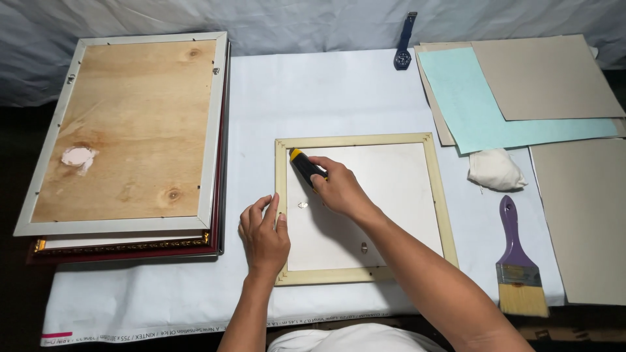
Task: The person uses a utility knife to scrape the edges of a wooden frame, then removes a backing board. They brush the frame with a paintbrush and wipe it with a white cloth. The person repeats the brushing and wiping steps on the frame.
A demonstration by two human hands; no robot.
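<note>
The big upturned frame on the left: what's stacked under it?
Under the large frame with the plywood back, edges of at least two more frames show: one dark red with gold trim and one pale. Their faces and backs are covered, so nothing more can be told.

right hand (339, 189) grips a yellow-black tool (305, 166) at the wooden frame's (443, 215) upper left corner; left hand (264, 234) presses its left edge. brush (518, 264) lies right, frame stack (130, 130) left.

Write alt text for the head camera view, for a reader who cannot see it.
A right hand holds a yellow and black cutter at the upper left corner of a pale wooden frame lying face down, while the left hand steadies its left edge. Stacked frames lie to the left, a purple brush to the right.
</note>
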